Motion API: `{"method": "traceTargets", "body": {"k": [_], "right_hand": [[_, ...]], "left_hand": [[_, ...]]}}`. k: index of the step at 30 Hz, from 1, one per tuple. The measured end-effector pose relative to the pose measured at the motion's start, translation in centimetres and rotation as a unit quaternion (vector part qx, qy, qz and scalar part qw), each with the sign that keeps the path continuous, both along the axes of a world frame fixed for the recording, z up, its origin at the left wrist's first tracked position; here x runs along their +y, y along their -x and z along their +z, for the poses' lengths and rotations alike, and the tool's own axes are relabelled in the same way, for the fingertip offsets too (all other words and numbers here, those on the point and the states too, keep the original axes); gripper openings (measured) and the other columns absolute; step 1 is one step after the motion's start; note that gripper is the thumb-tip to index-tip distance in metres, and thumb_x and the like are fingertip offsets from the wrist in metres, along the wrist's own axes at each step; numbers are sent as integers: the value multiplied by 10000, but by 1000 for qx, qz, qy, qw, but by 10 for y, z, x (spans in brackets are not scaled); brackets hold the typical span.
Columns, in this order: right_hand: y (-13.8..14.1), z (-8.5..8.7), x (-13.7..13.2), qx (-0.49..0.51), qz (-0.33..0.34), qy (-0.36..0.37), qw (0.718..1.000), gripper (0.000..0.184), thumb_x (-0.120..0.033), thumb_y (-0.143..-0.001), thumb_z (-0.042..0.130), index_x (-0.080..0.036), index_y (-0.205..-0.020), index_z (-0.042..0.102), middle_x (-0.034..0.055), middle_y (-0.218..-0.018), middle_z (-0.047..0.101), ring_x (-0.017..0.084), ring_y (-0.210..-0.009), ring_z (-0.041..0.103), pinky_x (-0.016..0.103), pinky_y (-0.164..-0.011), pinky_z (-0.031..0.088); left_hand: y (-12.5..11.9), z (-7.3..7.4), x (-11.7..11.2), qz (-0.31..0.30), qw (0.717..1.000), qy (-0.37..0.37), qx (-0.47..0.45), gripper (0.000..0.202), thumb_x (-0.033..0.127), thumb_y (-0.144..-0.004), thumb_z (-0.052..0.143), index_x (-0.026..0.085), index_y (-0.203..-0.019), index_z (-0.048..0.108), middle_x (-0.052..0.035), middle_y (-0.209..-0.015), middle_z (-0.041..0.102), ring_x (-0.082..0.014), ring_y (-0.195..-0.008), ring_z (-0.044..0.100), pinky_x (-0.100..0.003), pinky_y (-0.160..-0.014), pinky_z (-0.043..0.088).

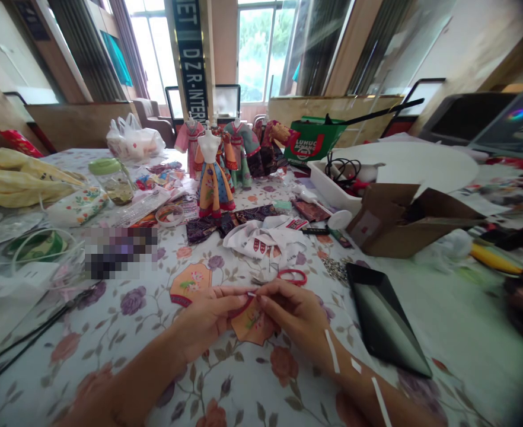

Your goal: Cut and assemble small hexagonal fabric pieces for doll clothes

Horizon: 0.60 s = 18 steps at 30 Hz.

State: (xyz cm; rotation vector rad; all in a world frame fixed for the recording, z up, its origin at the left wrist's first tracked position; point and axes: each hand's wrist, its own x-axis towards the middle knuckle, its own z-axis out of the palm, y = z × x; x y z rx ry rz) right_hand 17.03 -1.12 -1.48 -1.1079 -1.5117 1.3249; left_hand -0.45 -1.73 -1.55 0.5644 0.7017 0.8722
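Lying near right hand (293,303): red-handled scissors (280,276), black tablet (388,320).

On your right you have a tablet (386,317), a box (388,228) beyond it, and a tray (336,193) behind the box with cable (349,168) in it. A green bag (315,141) stands just past the tray. On your left you see a jar (114,182), a yellow cloth (19,178) and a plastic bag (134,141). Facing you, a lettered pillar (190,59) stands between windows (256,53).

Orange fabric piece (249,332), pink floral motif, dark-red upper edge, tiny white strip (251,295) there; pinched between both hands (204,315)
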Motion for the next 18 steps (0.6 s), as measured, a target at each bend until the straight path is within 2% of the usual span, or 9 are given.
{"method": "traceTargets", "body": {"k": [10,18], "right_hand": [[0,0,4,6,-1,4,1000,159,-322,-777,636,-166,-770,667,-10,-601,569,96,-502,478,210,-454,376],[-2,-3,4,27,-9,23,999,190,-356,-773,642,-166,-781,647,-13,-600,561,95,-496,463,209,-447,358]], "left_hand": [[-1,2,-1,10,1000,8,18,170,123,-754,684,92,-912,740,-120,-870,751,-177,-845,691,-280,-864,494],[0,0,0,11,1000,9,21,199,134,-760,682,101,-950,730,-110,-891,750,-176,-847,689,-287,-867,496]]}}
